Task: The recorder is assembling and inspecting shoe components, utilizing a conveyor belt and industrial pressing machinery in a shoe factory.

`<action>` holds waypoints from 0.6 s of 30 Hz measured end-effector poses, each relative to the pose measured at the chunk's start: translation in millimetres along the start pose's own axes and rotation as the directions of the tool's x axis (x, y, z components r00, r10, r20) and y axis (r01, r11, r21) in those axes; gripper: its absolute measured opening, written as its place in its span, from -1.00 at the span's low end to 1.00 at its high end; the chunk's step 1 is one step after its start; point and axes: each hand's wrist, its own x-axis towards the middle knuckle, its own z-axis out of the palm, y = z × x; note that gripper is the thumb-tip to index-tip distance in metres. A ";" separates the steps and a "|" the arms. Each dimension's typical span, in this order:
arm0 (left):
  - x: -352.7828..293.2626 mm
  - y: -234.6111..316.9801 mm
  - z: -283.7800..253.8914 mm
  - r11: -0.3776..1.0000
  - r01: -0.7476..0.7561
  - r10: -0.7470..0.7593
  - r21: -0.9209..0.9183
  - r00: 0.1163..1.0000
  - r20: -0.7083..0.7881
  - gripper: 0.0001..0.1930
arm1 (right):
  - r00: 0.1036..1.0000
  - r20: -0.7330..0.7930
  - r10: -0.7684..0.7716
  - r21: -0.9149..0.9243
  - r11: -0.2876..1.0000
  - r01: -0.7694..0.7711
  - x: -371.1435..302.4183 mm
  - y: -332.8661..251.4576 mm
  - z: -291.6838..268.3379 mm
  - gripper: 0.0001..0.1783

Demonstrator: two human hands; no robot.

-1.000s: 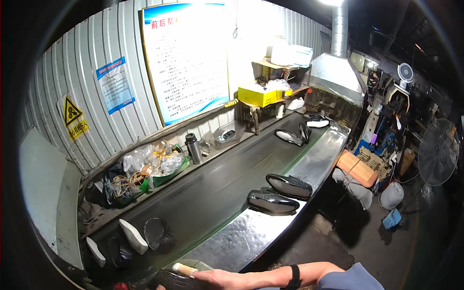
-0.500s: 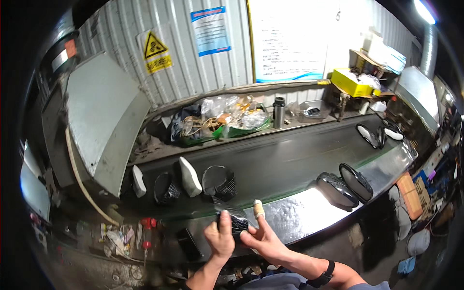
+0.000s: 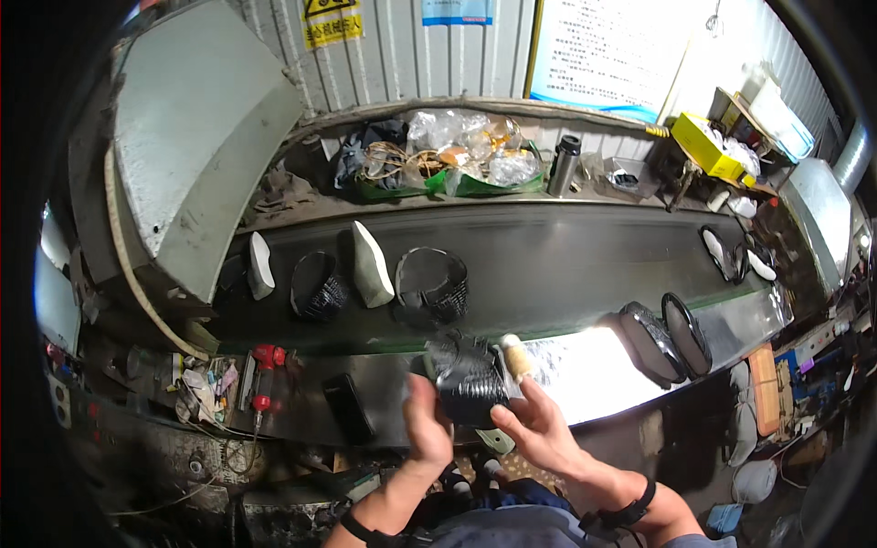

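Observation:
A black woven shoe upper (image 3: 468, 382) is held between both my hands just above the shiny metal ledge (image 3: 603, 373) in front of the dark conveyor belt (image 3: 548, 265). My left hand (image 3: 427, 431) cups its left side. My right hand (image 3: 534, 422) grips its right side, with a pale wrapped thumb tip next to the upper. On the belt just beyond lie two white soles (image 3: 369, 267) and two black uppers (image 3: 431, 285).
A grey metal hood (image 3: 187, 137) covers the belt's left end. A steel flask (image 3: 564, 165) and bags of clutter (image 3: 448, 160) sit on the back shelf. More shoe parts (image 3: 667, 338) lie to the right. Red-handled tools (image 3: 260, 374) rest lower left.
The view has swung left and down along the belt. Both my hands have come together on the black upper, now larger and closer in front of me.

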 end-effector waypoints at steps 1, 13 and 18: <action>5.5 11.9 3.1 0.873 0.267 -0.290 -0.407 0.957 0.006 -0.35 | 0.999 0.019 -0.047 -0.198 0.979 0.049 -2.0 0.5 -4.5 -0.55; 80.5 -68.6 -80.6 0.758 0.343 -0.399 0.555 0.917 -0.022 -0.73 | 0.843 0.497 -0.205 -0.772 0.340 0.537 -80.8 186.7 -39.5 -0.52; 136.9 -113.8 -94.4 0.686 0.217 -0.092 0.695 0.973 -0.213 -0.77 | 0.818 0.445 -0.365 -0.699 0.430 0.572 -52.1 190.1 -18.5 -0.51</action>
